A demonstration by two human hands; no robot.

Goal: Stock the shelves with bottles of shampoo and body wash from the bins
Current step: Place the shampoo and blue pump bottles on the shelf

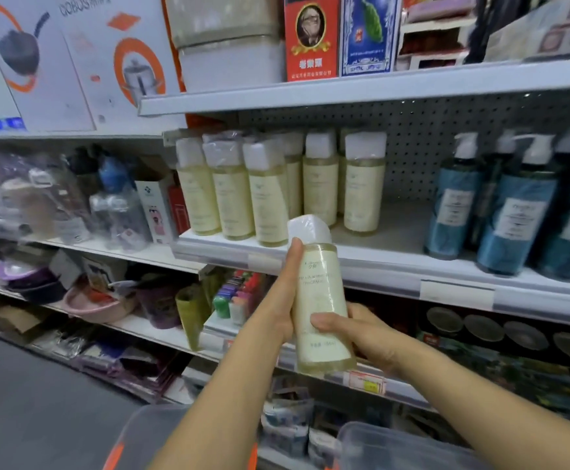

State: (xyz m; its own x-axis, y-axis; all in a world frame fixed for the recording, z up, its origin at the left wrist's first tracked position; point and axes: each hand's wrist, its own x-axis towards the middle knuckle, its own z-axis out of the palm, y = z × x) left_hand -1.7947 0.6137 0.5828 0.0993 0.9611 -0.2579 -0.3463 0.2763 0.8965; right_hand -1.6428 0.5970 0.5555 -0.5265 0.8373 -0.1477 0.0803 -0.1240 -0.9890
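Observation:
A pale yellow bottle (317, 293) with a white plastic-wrapped cap is held upright in front of the white shelf (395, 266). My left hand (282, 300) grips its left side, thumb up near the cap. My right hand (361, 329) holds its lower right side, thumb across the label. Several matching yellow bottles (266, 195) stand in rows on the shelf just behind. Blue pump bottles (514, 212) stand at the shelf's right. A bare stretch of shelf lies between the two groups.
Clear plastic bins (395, 446) sit at the bottom, below my arms. Boxed goods fill the upper shelf (310, 39). Mixed housewares crowd the left shelves (73, 205), and small items line the lower shelf (236, 296). The dark aisle floor shows at lower left.

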